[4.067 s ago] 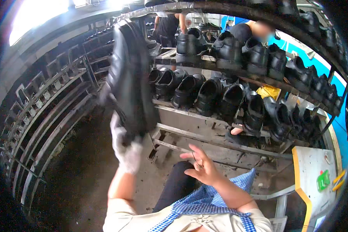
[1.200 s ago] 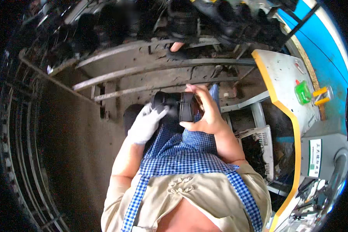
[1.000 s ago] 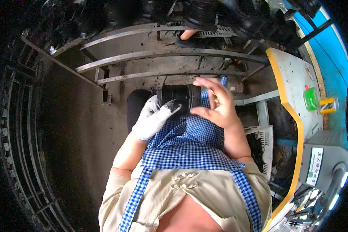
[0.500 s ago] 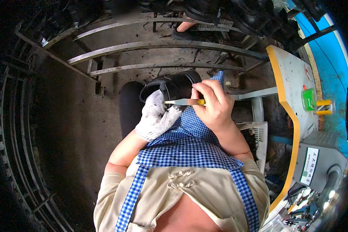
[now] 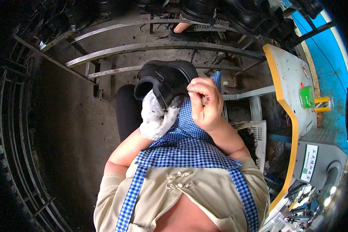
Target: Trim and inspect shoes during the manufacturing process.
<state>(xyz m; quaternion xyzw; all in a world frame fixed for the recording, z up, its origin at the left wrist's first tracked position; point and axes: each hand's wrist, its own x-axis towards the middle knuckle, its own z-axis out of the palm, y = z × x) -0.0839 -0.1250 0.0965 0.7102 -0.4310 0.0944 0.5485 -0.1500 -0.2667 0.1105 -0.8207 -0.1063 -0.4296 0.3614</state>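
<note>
The black shoe (image 5: 167, 82) is now sitting higher over the lap, opening turned up. The gloved left hand (image 5: 157, 116) is gripping it from beneath, while the bare right hand (image 5: 205, 101) is pinching its edge, perhaps holding a small tool.

The white-gloved left hand (image 5: 157, 116) is partly hidden inside the black leather shoe (image 5: 167, 82). Whatever thin tool the bare right hand (image 5: 205, 102) pinches is hidden by its fingers. The row of dark shoes on the metal rack (image 5: 205, 9) is cut off by the top edge.

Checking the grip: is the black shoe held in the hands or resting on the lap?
Held: gloved left hand grips the black shoe; bare right hand touches it.
</note>
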